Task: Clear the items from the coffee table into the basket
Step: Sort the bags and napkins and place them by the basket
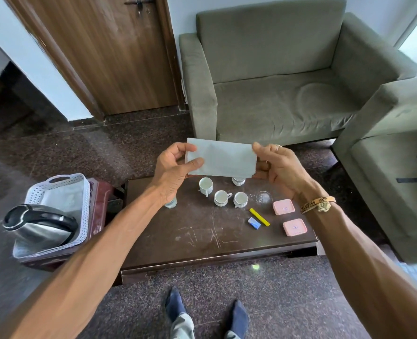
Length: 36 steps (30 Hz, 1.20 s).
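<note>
A folded pale cloth (223, 159) is held up over the dark coffee table (202, 241), with my left hand (173, 167) gripping its left edge and my right hand (278, 165) its right edge. On the table below stand several white cups (205, 185), a clear glass (171, 204) partly hidden by my left wrist, a glass bowl (264, 197), a yellow stick (259, 217), a blue packet (254, 223) and two pink square lids (284, 207). The white perforated basket (56, 182) sits to the left on a low red stool, holding a steel kettle (40, 225).
A grey armchair (275, 81) stands behind the table and a second one (393, 148) at the right. A wooden door (104, 50) is at the back left. My feet in blue socks (175, 304) are on the speckled floor in front of the table.
</note>
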Each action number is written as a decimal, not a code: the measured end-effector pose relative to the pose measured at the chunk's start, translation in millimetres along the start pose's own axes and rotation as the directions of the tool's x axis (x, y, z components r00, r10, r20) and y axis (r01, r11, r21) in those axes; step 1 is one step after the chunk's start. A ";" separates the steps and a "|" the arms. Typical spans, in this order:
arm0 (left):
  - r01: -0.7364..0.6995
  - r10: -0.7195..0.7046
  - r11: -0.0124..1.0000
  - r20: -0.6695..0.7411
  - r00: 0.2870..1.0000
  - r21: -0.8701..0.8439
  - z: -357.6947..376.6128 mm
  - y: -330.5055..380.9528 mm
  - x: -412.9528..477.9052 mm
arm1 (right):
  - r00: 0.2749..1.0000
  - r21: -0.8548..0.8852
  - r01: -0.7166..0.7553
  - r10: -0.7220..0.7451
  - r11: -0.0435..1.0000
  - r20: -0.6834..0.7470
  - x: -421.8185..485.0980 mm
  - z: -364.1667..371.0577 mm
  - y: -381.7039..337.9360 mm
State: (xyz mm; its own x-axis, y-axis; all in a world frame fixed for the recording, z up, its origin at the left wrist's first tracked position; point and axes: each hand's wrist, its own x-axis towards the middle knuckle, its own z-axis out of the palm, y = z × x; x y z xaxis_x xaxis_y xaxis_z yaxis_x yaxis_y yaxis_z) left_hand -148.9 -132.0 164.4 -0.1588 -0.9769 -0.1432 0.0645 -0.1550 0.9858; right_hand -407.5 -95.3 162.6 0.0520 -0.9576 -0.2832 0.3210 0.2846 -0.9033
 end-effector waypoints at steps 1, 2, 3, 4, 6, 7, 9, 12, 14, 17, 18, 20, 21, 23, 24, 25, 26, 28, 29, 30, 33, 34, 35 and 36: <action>-0.046 0.046 0.999 0.000 0.999 0.026 2.1 0.4 -0.3 | 0.995 -0.041 0.025 -0.029 0.999 -0.091 1.3 4.3 0.7; -0.090 0.090 0.994 0.004 0.996 0.054 4.4 0.9 -0.3 | 0.987 -0.059 0.031 -0.040 0.998 -0.158 2.6 8.4 2.1; -0.129 0.129 0.988 0.013 0.992 0.083 6.5 1.4 -0.4 | 0.977 -0.072 0.022 -0.037 0.997 -0.212 3.6 11.7 3.4; -0.166 0.164 0.980 0.024 0.986 0.110 8.5 2.0 -0.5 | 0.969 -0.093 -0.003 -0.020 0.996 -0.247 4.3 14.3 4.1; -0.231 0.227 0.959 0.040 0.973 0.166 11.6 2.6 -0.6 | 0.968 -0.140 -0.060 0.023 0.988 -0.248 4.5 15.4 7.0; -0.253 0.251 0.949 0.040 0.967 0.189 12.6 2.6 -0.4 | 0.973 -0.151 -0.089 0.053 0.985 -0.225 3.1 14.2 8.1; -0.268 0.270 0.939 0.020 0.963 0.215 12.2 2.1 0.8 | 0.980 -0.148 -0.118 0.091 0.982 -0.175 0.6 9.4 11.4; -0.247 0.255 0.946 -0.011 0.967 0.211 9.9 0.0 3.5 | 0.990 -0.099 -0.094 0.083 0.991 -0.116 -0.7 -0.9 14.7; -0.234 0.242 0.951 -0.018 0.970 0.202 8.9 -2.1 5.1 | 0.990 -0.064 -0.098 0.091 0.993 -0.105 -1.1 -4.2 13.5; -0.221 0.231 0.955 -0.026 0.973 0.196 10.0 -3.8 7.8 | 0.989 -0.023 -0.106 0.103 0.994 -0.111 -1.2 -5.7 11.1; -0.222 0.231 0.955 -0.028 0.972 0.196 11.0 -3.7 8.4 | 0.987 -0.023 -0.108 0.104 0.994 -0.120 -0.8 -6.5 11.5; -0.233 0.244 0.951 -0.027 0.969 0.204 13.4 -2.3 9.0 | 0.986 -0.014 -0.110 0.108 0.994 -0.129 0.5 -8.5 11.3; -0.245 0.256 0.945 -0.024 0.966 0.216 14.5 -1.4 8.8 | 0.984 0.001 -0.121 0.120 0.993 -0.130 0.9 -10.2 9.8; -0.280 0.292 0.923 -0.005 0.956 0.262 16.7 1.0 8.4 | 0.971 0.052 -0.180 0.186 0.982 -0.150 2.1 -12.1 3.7; -0.300 0.309 0.909 0.016 0.951 0.291 18.5 2.1 8.2 | 0.965 0.070 -0.196 0.205 0.978 -0.164 3.2 -13.3 0.3; -0.319 0.321 0.894 0.045 0.946 0.315 21.4 3.0 7.8 | 0.965 0.057 -0.189 0.196 0.980 -0.172 4.9 -14.2 -2.5; -0.337 0.331 0.881 0.077 0.940 0.331 25.4 4.0 7.0 | 0.972 0.021 -0.160 0.161 0.987 -0.171 6.1 -14.2 -4.4; -0.370 0.351 0.859 0.119 0.929 0.353 34.5 5.8 5.8 | 0.988 -0.069 -0.102 0.092 0.992 -0.128 6.5 -12.0 -5.8; -0.381 0.359 0.851 0.128 0.924 0.360 38.8 6.4 5.8 | 0.991 -0.081 -0.086 0.077 0.993 -0.107 5.5 -10.7 -5.6; -0.386 0.364 0.849 0.130 0.922 0.361 42.0 7.3 6.3 | 0.993 -0.059 -0.074 0.069 0.995 -0.093 4.8 -10.7 -5.0; -0.362 0.351 0.873 0.092 0.932 0.328 48.2 10.1 8.1 | 0.997 0.072 -0.061 0.064 0.996 -0.033 1.5 -22.1 -0.6; -0.343 0.338 0.888 0.072 0.938 0.305 50.1 10.3 9.0 | 0.998 0.092 -0.064 0.066 0.994 -0.010 -0.2 -27.6 0.7; -0.319 0.318 0.908 0.049 0.947 0.273 52.2 10.2 9.8 | 0.998 0.086 -0.063 0.063 0.994 0.002 -2.7 -32.2 2.0; -0.291 0.293 0.929 0.026 0.956 0.229 54.4 10.2 10.6 | 0.998 0.060 -0.061 0.061 0.996 0.000 -5.1 -36.1 3.1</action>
State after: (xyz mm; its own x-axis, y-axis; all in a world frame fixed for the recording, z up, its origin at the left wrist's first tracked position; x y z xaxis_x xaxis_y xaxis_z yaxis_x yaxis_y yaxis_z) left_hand -203.5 -136.0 177.7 -0.1581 -0.9753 0.1543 -0.1193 0.1740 0.9775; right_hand -440.9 -88.0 149.5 0.0719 -0.9386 -0.3375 0.3730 0.3391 -0.8636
